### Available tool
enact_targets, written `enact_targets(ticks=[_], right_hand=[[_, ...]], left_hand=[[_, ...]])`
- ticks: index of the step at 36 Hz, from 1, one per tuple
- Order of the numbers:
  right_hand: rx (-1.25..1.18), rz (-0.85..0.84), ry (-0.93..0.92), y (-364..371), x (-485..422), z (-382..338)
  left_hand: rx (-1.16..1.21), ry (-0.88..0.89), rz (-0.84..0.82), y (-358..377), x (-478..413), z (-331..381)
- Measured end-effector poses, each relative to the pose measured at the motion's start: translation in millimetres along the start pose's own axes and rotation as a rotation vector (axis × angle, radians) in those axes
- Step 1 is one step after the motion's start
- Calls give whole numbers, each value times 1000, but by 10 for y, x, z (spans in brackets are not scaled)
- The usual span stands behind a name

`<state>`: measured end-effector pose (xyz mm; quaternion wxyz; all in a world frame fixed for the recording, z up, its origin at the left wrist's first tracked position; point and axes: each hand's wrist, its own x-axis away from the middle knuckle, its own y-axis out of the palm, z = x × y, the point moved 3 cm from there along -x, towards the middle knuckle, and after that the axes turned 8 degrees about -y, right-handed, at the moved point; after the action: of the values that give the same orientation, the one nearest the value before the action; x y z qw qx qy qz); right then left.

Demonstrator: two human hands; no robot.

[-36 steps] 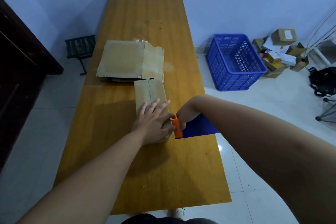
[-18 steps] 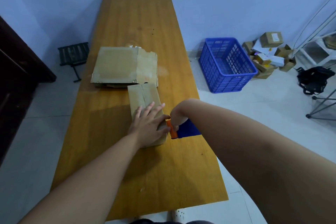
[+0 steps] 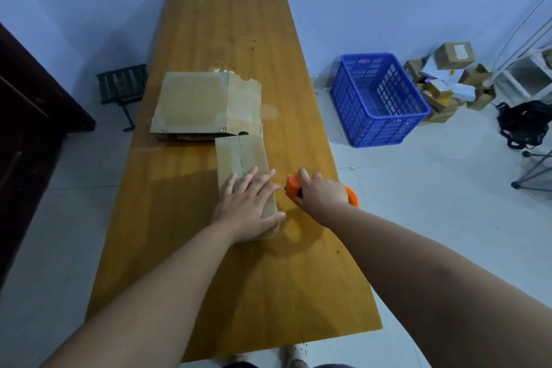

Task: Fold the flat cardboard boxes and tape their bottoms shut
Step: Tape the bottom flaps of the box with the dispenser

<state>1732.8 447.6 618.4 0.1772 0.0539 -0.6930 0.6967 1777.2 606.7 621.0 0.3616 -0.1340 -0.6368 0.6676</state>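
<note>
The left hand (image 3: 248, 207) lies flat, fingers straight, on a narrow brown cardboard box (image 3: 242, 155). The right hand (image 3: 324, 196), fingers curled, grips an orange plastic tape dispenser (image 3: 292, 187) beside it.

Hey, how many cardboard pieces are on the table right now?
2 clearly: the narrow box under the left hand, and the flat cardboard just behind it. Edges showing beneath that flat cardboard suggest more pieces hidden underneath.

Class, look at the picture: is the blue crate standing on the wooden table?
No, the blue crate stands on the floor beside the wooden table, off to its right.
</note>
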Motion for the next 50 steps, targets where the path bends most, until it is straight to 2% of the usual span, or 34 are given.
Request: enact_targets(ticks=[4,16,20,25,36,43,50], right_hand=[[25,-10,-43,136,-47,-71],[-39,-77,20,394,-411,-114],[39,-113,-5,411,-445,-143],[149,14,-72,324,-456,-145],[29,6,-179,335,-498,-106],[25,35,-182,391,-491,-105],[-106,4,-138,367,-574,-145]], left_hand=[[11,1,13,13,-4,-4],[4,0,30,32,-32,-14],[-12,-2,18,30,-30,-7],[-40,-9,19,41,-30,-8],[-51,1,22,37,-31,-3],[-45,3,33,43,-29,-8],[-48,8,40,43,-18,-8]])
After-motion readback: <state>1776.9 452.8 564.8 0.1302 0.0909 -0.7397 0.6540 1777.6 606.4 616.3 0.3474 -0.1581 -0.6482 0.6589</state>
